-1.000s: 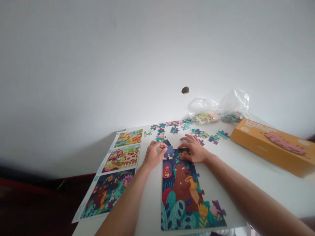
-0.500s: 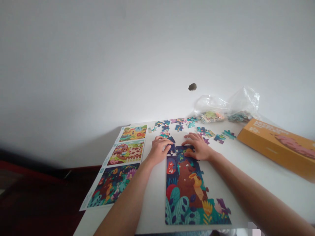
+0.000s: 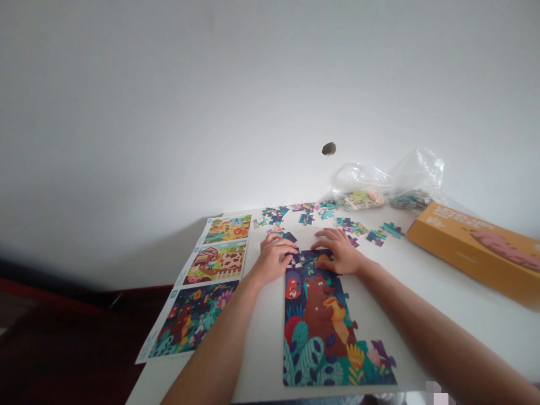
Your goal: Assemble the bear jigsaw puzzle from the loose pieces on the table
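A partly built jigsaw of a brown bear among leaves [image 3: 320, 320] lies on the white table [image 3: 422, 292]. My left hand [image 3: 273, 257] presses with curled fingers on a dark blue piece [image 3: 295, 257] at the picture's top left corner. Beside it my right hand [image 3: 338, 252] lies flat with fingers spread on the top edge of the jigsaw. Loose pieces [image 3: 312, 216] are scattered just beyond both hands.
A printed sheet with three sample pictures [image 3: 202, 281] lies to the left, overhanging the table edge. An orange box [image 3: 476, 247] sits at the right. Two clear bags of pieces [image 3: 379, 194] rest against the white wall. A dark mark [image 3: 328, 149] is on the wall.
My left hand has brought the dark blue piece down onto the jigsaw's top left corner and now presses it there. The view shifted slightly; my right hand stayed put.
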A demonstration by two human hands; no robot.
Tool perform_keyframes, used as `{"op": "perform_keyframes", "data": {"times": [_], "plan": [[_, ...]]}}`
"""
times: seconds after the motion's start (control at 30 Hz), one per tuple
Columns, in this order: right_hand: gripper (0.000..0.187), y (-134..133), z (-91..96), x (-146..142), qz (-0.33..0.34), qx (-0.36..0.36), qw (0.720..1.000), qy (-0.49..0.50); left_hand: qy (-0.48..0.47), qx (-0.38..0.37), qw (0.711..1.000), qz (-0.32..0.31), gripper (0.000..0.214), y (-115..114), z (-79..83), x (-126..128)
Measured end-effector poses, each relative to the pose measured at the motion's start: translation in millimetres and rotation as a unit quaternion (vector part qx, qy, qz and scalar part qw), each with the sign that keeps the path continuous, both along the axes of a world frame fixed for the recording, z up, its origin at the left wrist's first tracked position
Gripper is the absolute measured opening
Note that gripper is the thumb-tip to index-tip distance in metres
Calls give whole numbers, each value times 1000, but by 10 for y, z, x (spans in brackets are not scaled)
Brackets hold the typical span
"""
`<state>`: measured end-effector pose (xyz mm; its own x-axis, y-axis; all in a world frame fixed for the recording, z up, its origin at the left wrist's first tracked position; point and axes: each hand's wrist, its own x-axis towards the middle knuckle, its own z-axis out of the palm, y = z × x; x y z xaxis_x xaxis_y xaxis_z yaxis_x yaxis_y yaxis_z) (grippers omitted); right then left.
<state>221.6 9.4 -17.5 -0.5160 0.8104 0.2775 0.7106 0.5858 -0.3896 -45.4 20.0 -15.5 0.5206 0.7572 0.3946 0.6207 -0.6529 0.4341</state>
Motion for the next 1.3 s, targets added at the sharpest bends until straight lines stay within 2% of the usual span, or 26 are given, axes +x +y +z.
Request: {"op": "perform_keyframes", "data": {"times": [0.83, 0.97, 1.07, 1.2, 1.3], "plan": [[41, 11, -3, -3, 3, 5, 1000, 3, 8, -40, 999, -32, 29, -68, 72, 27], [40, 12, -17, -5, 4, 6, 1000, 4, -26, -50, 997, -51, 33, -83, 98, 61], [40, 13, -23, -6, 5, 7, 1000, 5, -90, -58, 993, -56, 28, -86, 106, 91], [40, 15, -23, -3, 2, 3, 1000, 5, -170, -73, 982, -31, 19, -70, 88, 111], [40, 17, -23, 0, 1, 3, 1000, 2, -176, -95, 979, -31, 16, -74, 77, 120]]}}
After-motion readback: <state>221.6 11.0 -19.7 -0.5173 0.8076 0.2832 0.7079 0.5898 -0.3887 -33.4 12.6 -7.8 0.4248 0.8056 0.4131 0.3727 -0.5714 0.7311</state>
